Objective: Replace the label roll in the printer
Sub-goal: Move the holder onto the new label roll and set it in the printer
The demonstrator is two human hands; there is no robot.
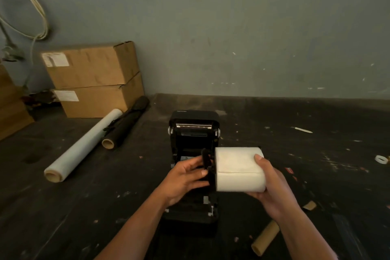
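Observation:
A black label printer (194, 133) stands open on the dark table, its lid tilted back and its roll bay partly hidden behind my hands. My right hand (272, 188) holds a wide white label roll (238, 169) from below and from the right, just above the printer's front. My left hand (185, 179) pinches a black roll holder piece (207, 167) at the roll's left end. An empty cardboard core (266, 237) lies on the table at the lower right.
Two stacked cardboard boxes (95, 78) stand against the wall at the back left. A clear film roll (84, 145) and a black roll (124, 126) lie in front of them. A small tape ring (381, 159) and a white pen (301, 130) rest at the right.

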